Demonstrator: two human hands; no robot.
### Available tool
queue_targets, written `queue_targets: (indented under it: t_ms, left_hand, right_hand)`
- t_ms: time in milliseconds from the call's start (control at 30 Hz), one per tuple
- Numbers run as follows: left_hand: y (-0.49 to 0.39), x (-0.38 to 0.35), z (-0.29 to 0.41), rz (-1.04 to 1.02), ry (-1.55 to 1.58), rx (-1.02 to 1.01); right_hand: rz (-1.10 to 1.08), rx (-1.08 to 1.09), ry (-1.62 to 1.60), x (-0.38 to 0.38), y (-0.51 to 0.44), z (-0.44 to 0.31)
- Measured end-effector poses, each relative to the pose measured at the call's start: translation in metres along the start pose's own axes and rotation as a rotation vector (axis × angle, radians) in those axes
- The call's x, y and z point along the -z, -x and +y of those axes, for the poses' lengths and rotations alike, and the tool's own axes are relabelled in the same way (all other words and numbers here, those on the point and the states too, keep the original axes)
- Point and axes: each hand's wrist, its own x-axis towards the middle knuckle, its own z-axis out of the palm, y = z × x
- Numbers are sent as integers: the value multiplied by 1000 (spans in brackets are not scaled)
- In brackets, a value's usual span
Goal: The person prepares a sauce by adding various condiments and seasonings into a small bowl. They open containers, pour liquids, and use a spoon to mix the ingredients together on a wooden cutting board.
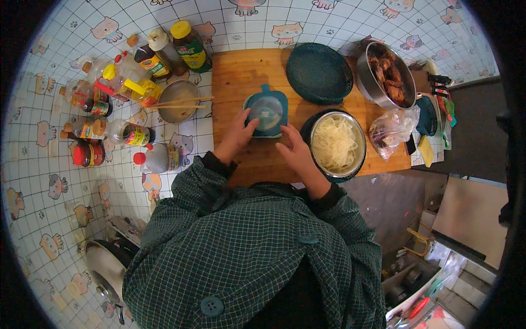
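A small teal container with a translucent round panel in its top and a tab at its far side sits on the wooden board before me. My left hand holds its left side, fingers along the edge and thumb over the near left corner. With fingers apart, my right hand touches the near right corner at the fingertips. Just right of that hand, a metal bowl holds pale, thin shreds. Under the bowl, a dark teal basket shows at the rim.
Stacked dark teal baskets stand at the back. Browned food pieces fill a steel bowl at back right, near a plastic bag. Several sauce bottles crowd the left. Chopsticks lie across a small bowl.
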Motion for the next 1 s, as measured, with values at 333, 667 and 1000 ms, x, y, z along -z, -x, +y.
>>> queue_targets:
  t_ms: [333,667,1000]
  left_hand:
    - [21,6,25,217,-268,-323]
    - [15,20,32,-43,814,396]
    - [-49,45,2,87,1061,343]
  right_hand:
    - [58,-445,-564,2,-24,-6]
    - [139,-457,-857,5,-23,-7]
    - [96,-307,-631,18,-5,-27]
